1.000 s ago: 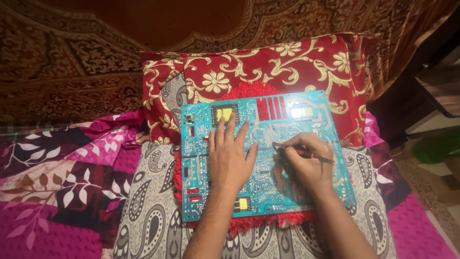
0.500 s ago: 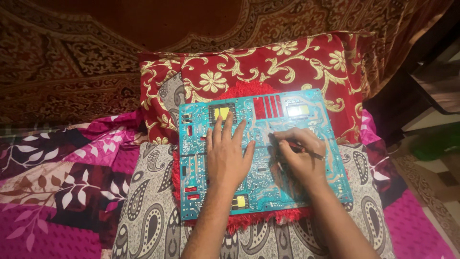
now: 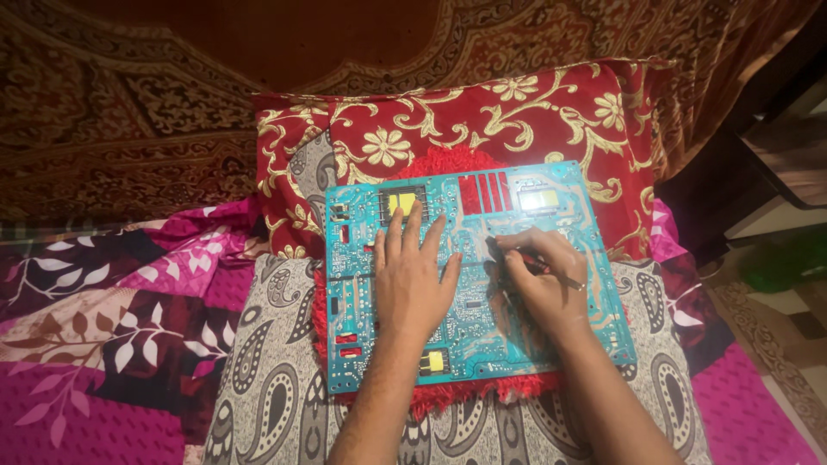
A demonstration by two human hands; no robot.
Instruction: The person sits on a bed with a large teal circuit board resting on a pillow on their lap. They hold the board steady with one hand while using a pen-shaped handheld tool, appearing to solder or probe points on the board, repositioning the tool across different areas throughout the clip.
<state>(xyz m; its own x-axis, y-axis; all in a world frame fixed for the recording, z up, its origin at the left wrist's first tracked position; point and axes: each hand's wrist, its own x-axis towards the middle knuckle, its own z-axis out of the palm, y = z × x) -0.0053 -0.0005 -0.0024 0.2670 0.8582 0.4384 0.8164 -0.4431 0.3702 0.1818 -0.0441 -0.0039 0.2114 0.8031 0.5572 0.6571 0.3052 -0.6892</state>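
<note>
- Teal circuit board lay on a red mat over a grey paisley pillow, before a red floral pillow.
- My left hand pressed flat on the board, fingers spread wide.
- My right hand pinched a thin tool, tip against the board.

Two bare forearms enter from the lower edge, no sleeves reaching the wrists; the left hand wears no ring or watch, its nails short; the right hand shows a thin ring on one finger; no gloves.
</note>
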